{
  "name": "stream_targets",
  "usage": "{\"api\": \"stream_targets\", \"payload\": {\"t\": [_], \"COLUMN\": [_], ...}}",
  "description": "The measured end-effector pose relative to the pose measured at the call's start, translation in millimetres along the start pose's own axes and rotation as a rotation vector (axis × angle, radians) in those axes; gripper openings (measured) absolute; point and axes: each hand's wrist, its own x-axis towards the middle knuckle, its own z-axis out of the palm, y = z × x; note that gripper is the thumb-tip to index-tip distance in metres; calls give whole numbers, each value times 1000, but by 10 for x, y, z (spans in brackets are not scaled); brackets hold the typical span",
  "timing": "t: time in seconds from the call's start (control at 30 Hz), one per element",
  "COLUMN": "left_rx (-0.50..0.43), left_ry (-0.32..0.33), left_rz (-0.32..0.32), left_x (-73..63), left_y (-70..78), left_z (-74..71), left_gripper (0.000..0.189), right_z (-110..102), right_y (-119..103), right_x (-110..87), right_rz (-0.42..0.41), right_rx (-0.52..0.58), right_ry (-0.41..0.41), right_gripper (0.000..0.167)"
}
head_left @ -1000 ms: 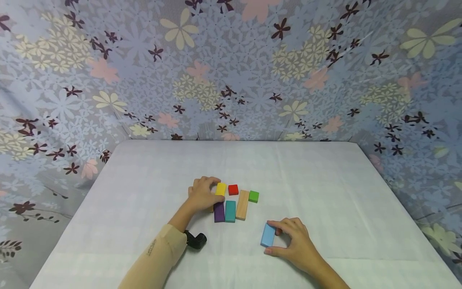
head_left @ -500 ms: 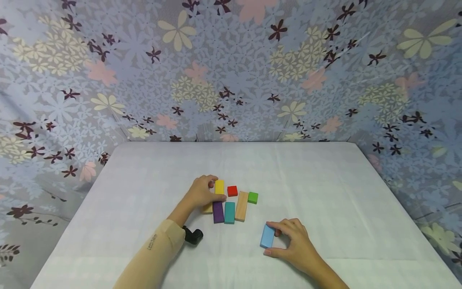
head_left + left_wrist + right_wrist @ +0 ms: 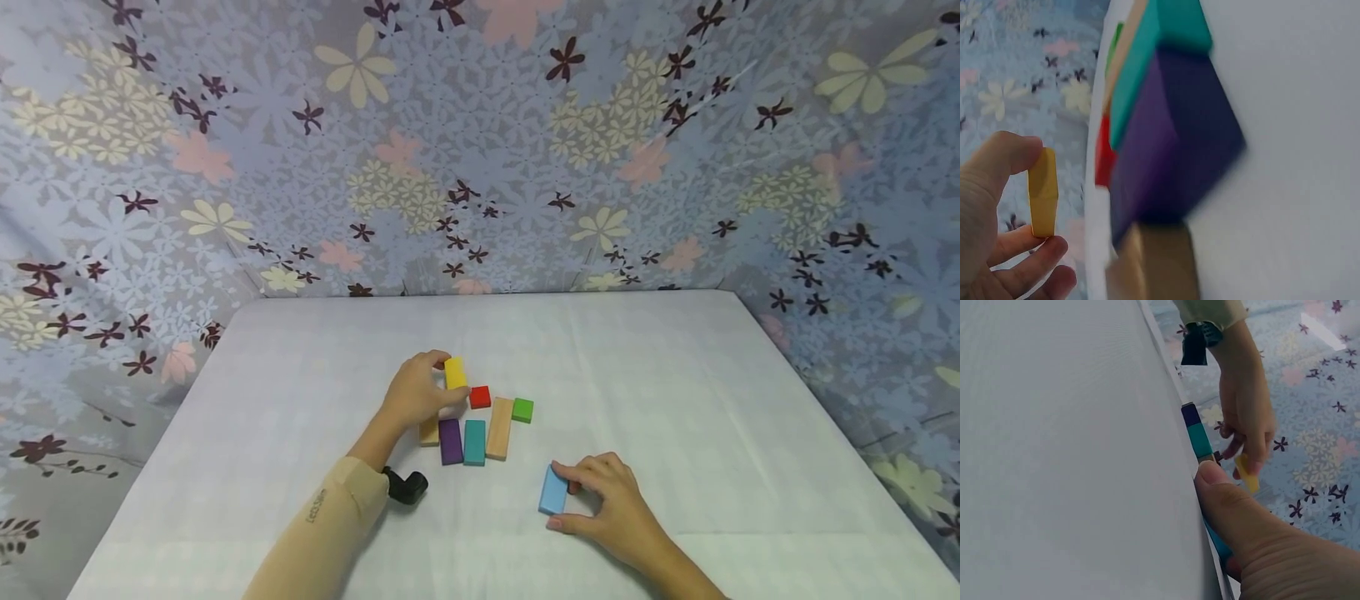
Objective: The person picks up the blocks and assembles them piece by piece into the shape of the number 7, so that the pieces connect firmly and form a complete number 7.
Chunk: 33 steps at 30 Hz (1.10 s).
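Observation:
Between thumb and fingertips my left hand (image 3: 413, 390) pinches a yellow block (image 3: 455, 373), seen in the left wrist view raised off the table. My right hand (image 3: 611, 500) holds a light blue block (image 3: 553, 489) by its two ends, low at the table on the near right. Close to the left hand lie a purple block (image 3: 451, 442), a teal block (image 3: 474, 442), a long plain wooden block (image 3: 499, 428), a red cube (image 3: 480, 397) and a green cube (image 3: 522, 410). Another wooden block (image 3: 429, 431) is partly covered by the left hand.
A white cloth covers the table (image 3: 637, 358), whose far edge meets a flower-patterned curtain (image 3: 510, 150). A black camera mount (image 3: 407, 486) sticks out from the left wrist beside the beige sleeve (image 3: 322, 525).
My left hand has lifted the yellow block and carried it slightly away from me, clear of the purple block. The right hand keeps its hold on the light blue block, almost unmoved.

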Motion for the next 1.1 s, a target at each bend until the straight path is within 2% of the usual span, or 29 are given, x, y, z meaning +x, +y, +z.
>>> {"api": "stream_targets", "payload": {"t": [0.27, 0.4, 0.63, 0.87, 1.1], "left_rx": [32, 66, 247, 311, 268], "left_ry": [-44, -105, -152, -183, -221], "left_rz": [121, 189, 305, 374, 378], "left_x": [23, 38, 63, 15, -56], "left_y": [336, 542, 865, 937, 870], "left_z": [151, 282, 562, 779, 788], "left_gripper": [67, 67, 66, 62, 56], "right_z": [10, 12, 8, 21, 10], "right_y": [25, 27, 42, 58, 53], "right_x": [-5, -9, -21, -14, 0], "right_rz": [-52, -57, -60, -129, -108], "right_rx": [48, 58, 65, 96, 89], "right_ry": [23, 28, 34, 59, 56], "right_gripper": [57, 55, 53, 50, 50]}}
